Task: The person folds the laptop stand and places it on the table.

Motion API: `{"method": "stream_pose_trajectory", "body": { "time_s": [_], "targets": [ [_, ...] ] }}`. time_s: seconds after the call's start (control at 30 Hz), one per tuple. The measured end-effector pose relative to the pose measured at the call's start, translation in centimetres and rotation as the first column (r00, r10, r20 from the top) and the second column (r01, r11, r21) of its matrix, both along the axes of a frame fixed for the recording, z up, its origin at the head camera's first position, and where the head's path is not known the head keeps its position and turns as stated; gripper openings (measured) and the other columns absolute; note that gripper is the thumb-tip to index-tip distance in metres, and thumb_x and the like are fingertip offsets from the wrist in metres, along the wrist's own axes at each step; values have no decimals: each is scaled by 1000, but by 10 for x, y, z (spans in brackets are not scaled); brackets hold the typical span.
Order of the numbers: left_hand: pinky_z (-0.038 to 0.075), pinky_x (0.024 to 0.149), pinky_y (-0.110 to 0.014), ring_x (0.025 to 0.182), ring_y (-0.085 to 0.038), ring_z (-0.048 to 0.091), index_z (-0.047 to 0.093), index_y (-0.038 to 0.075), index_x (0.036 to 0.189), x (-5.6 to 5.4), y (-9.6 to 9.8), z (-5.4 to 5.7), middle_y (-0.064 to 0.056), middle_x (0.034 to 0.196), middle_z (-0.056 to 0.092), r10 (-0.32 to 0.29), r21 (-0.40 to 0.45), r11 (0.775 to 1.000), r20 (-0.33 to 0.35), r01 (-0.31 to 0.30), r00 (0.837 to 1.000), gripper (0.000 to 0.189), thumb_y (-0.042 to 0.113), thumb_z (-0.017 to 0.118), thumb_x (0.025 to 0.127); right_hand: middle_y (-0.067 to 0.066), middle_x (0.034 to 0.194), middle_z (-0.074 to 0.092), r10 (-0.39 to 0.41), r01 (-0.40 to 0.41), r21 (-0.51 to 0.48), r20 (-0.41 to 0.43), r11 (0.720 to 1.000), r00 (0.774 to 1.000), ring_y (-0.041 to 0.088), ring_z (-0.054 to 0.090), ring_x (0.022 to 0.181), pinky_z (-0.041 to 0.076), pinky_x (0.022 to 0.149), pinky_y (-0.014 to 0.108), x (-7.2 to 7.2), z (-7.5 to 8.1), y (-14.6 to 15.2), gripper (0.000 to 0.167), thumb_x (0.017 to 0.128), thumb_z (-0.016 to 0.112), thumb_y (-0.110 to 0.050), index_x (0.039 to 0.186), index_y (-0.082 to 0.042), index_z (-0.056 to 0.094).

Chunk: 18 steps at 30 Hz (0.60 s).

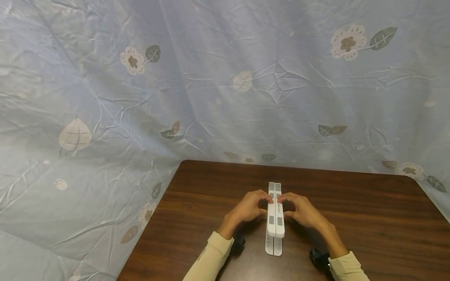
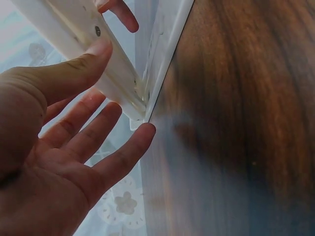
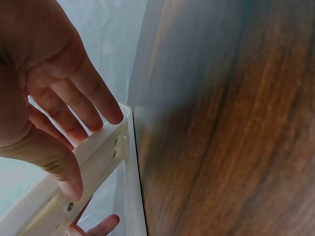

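Observation:
A white folding laptop stand (image 1: 271, 214) stands on the table, its two narrow bars side by side. Its upper arms are raised at an angle above the lower rails (image 1: 273, 246), and grey pads show on the top. My left hand (image 1: 247, 207) grips the left bar, thumb against its side and fingertips on top. From the opposite side my right hand (image 1: 305, 211) holds the right bar in the same way. In the left wrist view, the thumb presses the arm (image 2: 74, 32) near a small screw. The hinge end (image 3: 124, 118) shows beyond the fingers in the right wrist view.
The dark wooden table (image 1: 211, 187) has rounded far corners. A pale blue cloth (image 1: 218, 97) with flowers and leaves hangs behind it and along the left. Black wrist devices (image 1: 319, 257) sit under both forearms, close to the tabletop.

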<state>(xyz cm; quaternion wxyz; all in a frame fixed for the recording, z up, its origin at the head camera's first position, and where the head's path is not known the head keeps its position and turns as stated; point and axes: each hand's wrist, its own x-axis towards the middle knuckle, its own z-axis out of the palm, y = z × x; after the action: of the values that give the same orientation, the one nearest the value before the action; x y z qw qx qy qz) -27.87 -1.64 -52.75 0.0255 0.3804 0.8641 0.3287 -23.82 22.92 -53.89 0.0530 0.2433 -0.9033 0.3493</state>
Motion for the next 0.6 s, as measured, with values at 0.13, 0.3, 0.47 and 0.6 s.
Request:
{"method": "stream_pose_trajectory", "body": {
  "time_s": [0.13,0.3,0.47,0.6],
  "targets": [
    [55,112,-29,126,-21,69,77,6,117,0,0,-2,-7,127,75,-13,-34,999,-26,12,1000,36,-5,87,84,13,129,75,3,-3,7,-3,1000,1000,41,70,124,57,105,60,0,-1,-1,39,82,90,0,118,-7,74],
    [54,114,-29,128,-21,68,77,8,118,1,0,-2,-6,130,75,-7,-79,997,-20,5,1000,37,-3,88,84,12,131,74,2,-2,26,5,1000,1000,39,70,125,58,105,56,0,-3,-1,42,80,93,-4,117,-9,75],
    [53,115,-30,130,-21,66,77,9,118,4,0,-1,-6,133,73,-2,-117,993,2,2,1000,39,-2,89,83,12,131,74,3,-4,52,13,999,1000,38,70,124,59,105,55,1,-5,-1,46,76,96,-7,117,-8,76],
    [52,116,-29,129,-20,66,77,10,119,6,0,-2,-5,134,71,-12,-160,987,-3,11,1000,42,1,92,80,12,132,74,17,-18,83,18,996,1000,38,70,125,59,104,55,1,-6,-1,45,74,98,-11,115,-9,78]
  ]
}}
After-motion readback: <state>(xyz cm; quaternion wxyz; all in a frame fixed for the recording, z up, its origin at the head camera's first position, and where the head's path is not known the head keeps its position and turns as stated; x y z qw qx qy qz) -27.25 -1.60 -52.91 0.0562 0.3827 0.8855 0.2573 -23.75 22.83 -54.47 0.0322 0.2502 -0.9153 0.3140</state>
